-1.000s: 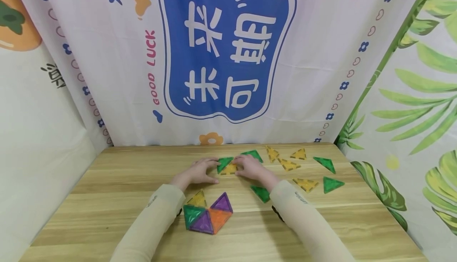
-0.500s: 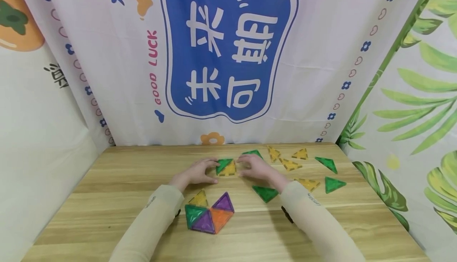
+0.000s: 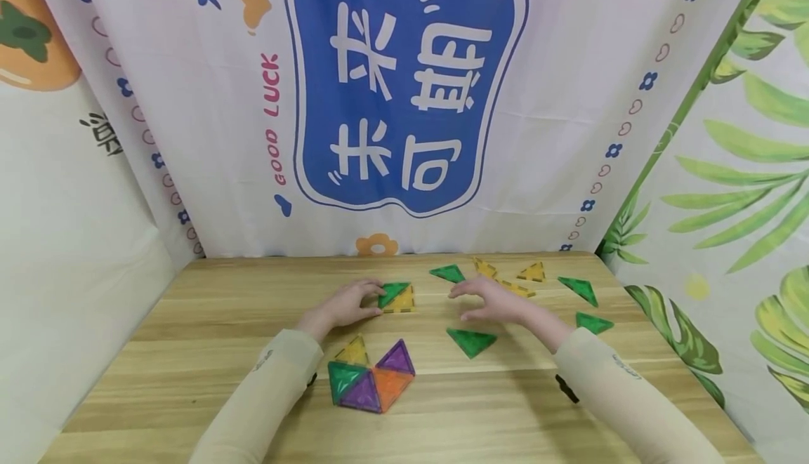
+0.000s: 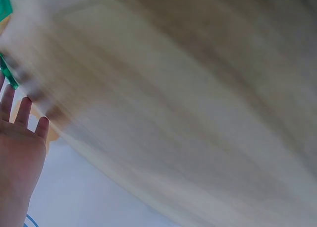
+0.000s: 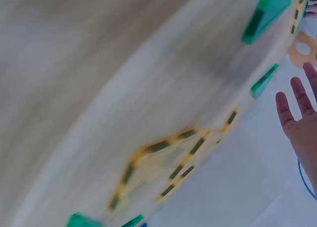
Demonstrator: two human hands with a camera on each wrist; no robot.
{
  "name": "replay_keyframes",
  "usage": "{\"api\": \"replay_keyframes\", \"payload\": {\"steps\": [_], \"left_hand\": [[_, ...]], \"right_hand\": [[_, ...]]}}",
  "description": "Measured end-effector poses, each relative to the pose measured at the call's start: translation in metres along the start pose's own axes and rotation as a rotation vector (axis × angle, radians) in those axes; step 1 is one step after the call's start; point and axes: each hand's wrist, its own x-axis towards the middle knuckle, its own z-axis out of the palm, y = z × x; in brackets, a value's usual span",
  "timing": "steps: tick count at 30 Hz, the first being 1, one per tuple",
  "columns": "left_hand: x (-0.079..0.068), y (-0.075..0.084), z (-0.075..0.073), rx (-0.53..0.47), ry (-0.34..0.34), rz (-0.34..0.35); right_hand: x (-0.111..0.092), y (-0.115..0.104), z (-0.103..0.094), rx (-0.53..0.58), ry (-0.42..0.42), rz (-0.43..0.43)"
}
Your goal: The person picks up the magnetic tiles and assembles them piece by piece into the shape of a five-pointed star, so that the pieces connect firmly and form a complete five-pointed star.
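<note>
My left hand (image 3: 346,302) rests on the table against the left side of a small square, its fingertips and thumb touching or very near it. The square is a green triangular magnetic tile (image 3: 390,293) joined along its long edge to a yellow triangular magnetic tile (image 3: 404,300). In the left wrist view, the fingers of that left hand (image 4: 22,142) look fairly straight. My right hand (image 3: 499,302) hovers with spread fingers and holds nothing. It lies between a green triangle (image 3: 470,342) in front and another green triangle (image 3: 448,273) behind.
Nearer me lies a joined fan of triangles: yellow (image 3: 354,352), green (image 3: 345,378), purple (image 3: 362,395), orange (image 3: 390,385) and purple (image 3: 397,359). Loose yellow tiles (image 3: 532,272) and green tiles (image 3: 578,289) lie at the right. A printed curtain (image 3: 543,169) hangs behind the table (image 3: 240,309).
My right hand has let go of the square and moved right, its forearm now covering a yellow tile. My left hand has stayed by the square, which has shifted slightly left.
</note>
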Motion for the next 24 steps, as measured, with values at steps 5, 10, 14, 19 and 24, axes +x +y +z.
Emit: {"api": "replay_keyframes", "payload": {"steps": [5, 10, 14, 19, 24], "left_hand": [[0.001, 0.000, 0.002, 0.003, 0.007, 0.006], [0.001, -0.002, 0.002, 0.002, 0.021, 0.003], [0.001, -0.004, 0.003, 0.007, 0.023, -0.005], [0.002, -0.003, 0.003, 0.011, 0.019, -0.014], [0.002, -0.002, 0.003, 0.011, 0.014, -0.016]], "right_hand": [[-0.027, 0.004, 0.002, -0.014, -0.069, -0.022], [-0.044, 0.011, 0.010, -0.017, -0.115, 0.008], [-0.048, 0.015, 0.018, -0.055, -0.104, 0.009], [-0.045, 0.008, 0.024, -0.115, -0.040, 0.003], [-0.039, -0.001, 0.030, -0.107, -0.009, 0.037]]}}
